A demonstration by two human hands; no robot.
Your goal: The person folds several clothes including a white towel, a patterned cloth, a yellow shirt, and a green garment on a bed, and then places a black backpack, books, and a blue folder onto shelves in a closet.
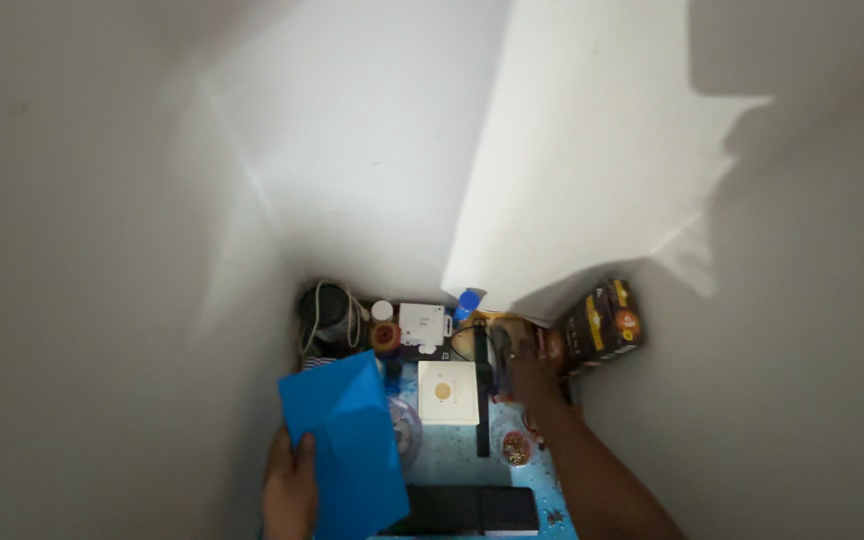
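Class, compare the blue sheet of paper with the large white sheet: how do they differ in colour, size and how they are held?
The blue sheet is vivid blue; the white sheet is plain white. The blue sheet is far smaller in view, while the white sheet fills much of the upper picture. The left hand grips the blue sheet at its lower left edge; the right hand reaches to the white sheet's bottom edge. Both are thin, flat sheets held up.

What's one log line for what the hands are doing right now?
left hand: holds blue paper | right hand: reaches among desk clutter, grip unclear | white box: between hands
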